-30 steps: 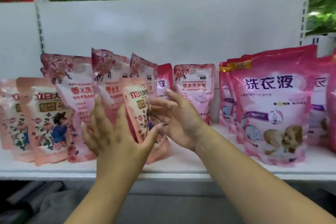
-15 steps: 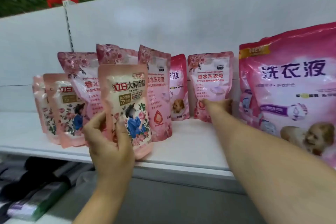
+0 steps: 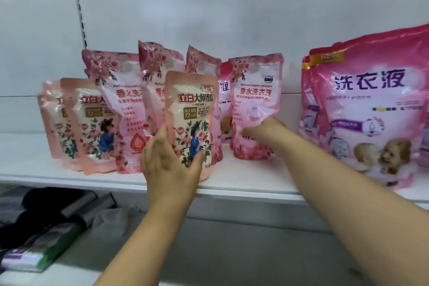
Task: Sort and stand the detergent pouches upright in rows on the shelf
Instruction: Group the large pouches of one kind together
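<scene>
Gripping a peach floral pouch (image 3: pixel 191 123) upright at the shelf (image 3: pixel 243 183) front edge, the left hand (image 3: pixel 169 165) likely readies it for its matching row. Behind it, the right hand (image 3: pixel 262 130) clasps a rose-print pouch (image 3: pixel 255 104) standing on the shelf, seemingly steadying it.

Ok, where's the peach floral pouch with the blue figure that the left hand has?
Head view, centre: the left hand holds the peach floral pouch upright at the shelf front edge, ahead of the rose-print pouches.

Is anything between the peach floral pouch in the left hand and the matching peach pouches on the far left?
Yes. Rose-print pouches stand between the held peach pouch, gripped by the left hand, and the matching peach row.
</scene>
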Demonstrator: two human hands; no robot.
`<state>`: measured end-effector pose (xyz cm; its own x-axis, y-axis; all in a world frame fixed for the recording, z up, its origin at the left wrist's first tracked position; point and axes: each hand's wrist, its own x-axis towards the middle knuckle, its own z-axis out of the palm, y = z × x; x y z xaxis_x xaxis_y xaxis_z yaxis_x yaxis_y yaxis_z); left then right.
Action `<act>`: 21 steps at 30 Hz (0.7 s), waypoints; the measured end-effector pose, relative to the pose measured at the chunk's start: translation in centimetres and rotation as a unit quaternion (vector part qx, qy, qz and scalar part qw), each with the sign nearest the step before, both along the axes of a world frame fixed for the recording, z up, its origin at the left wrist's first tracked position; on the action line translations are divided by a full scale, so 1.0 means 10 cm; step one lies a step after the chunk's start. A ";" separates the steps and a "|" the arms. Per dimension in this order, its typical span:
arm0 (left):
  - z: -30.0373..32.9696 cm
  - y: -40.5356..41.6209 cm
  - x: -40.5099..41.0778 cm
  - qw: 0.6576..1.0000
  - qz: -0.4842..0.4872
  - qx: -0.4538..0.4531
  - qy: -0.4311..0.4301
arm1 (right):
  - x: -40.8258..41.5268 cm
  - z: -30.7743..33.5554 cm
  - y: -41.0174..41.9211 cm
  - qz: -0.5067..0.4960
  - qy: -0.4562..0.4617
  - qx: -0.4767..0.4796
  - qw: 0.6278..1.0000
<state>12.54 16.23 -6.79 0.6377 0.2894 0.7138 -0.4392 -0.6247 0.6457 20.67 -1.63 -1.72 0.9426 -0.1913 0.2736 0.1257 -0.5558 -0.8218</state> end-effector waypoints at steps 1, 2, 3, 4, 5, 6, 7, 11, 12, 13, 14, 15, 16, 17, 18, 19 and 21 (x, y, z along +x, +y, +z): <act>0.00 0.00 0.02 1.000 -0.001 0.004 0.003 | -0.14 0.00 0.01 0.015 -0.010 -0.014 1.000; 0.00 0.00 0.04 1.000 0.001 0.012 0.004 | -0.28 -0.03 0.00 0.027 -0.025 -0.009 0.999; 0.00 0.00 0.05 1.000 0.006 0.023 0.009 | -0.43 -0.06 -0.01 0.042 -0.045 0.022 0.998; 0.00 0.00 0.06 0.999 0.012 0.038 0.016 | -0.58 -0.10 -0.02 0.060 -0.056 0.074 0.994; 0.01 0.00 0.07 0.998 0.018 0.050 0.021 | -0.72 -0.12 -0.02 0.089 -0.057 0.136 0.985; 0.02 0.01 0.10 0.998 0.021 0.058 0.023 | -0.82 -0.13 -0.03 0.129 -0.048 0.191 0.972; 0.03 0.01 0.11 0.998 0.019 0.060 0.025 | -0.89 -0.13 -0.05 0.162 -0.031 0.234 0.958; 0.07 0.01 0.13 0.998 -0.022 0.042 0.031 | -0.87 -0.07 -0.03 0.212 0.046 0.271 0.938; 0.06 0.01 0.11 0.999 -0.037 0.023 0.032 | -0.81 -0.06 0.00 0.208 0.060 0.272 0.938; 0.05 0.01 0.09 0.998 -0.056 -0.001 0.030 | -0.76 -0.05 0.04 0.208 0.074 0.269 0.938; 0.04 0.01 0.07 0.997 -0.075 -0.025 0.022 | -0.72 -0.04 0.09 0.213 0.090 0.261 0.937; 0.04 0.02 0.05 0.995 -0.089 -0.043 0.020 | -0.66 -0.04 0.14 0.227 0.107 0.251 0.935; 0.04 0.03 0.03 0.993 -0.098 -0.053 0.026 | -0.60 -0.04 0.18 0.244 0.120 0.242 0.931; 0.05 0.04 0.02 0.993 -0.096 -0.055 0.033 | -0.54 -0.04 0.20 0.260 0.126 0.233 0.929; 0.05 0.04 0.02 0.994 -0.088 -0.051 0.041 | -0.50 -0.04 0.23 0.269 0.130 0.228 0.927; 0.06 0.03 0.01 0.995 -0.075 -0.040 0.051 | -0.46 -0.04 0.24 0.274 0.128 0.226 0.926; 0.06 -0.01 0.00 0.997 -0.043 -0.006 0.061 | -0.41 -0.02 0.24 0.272 0.135 0.252 0.919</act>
<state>12.57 16.15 -6.19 0.7432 0.2369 0.6258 -0.4083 -0.5804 0.7046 16.60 0.77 -1.96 0.9568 0.2898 0.0226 0.0272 -0.0120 -0.9996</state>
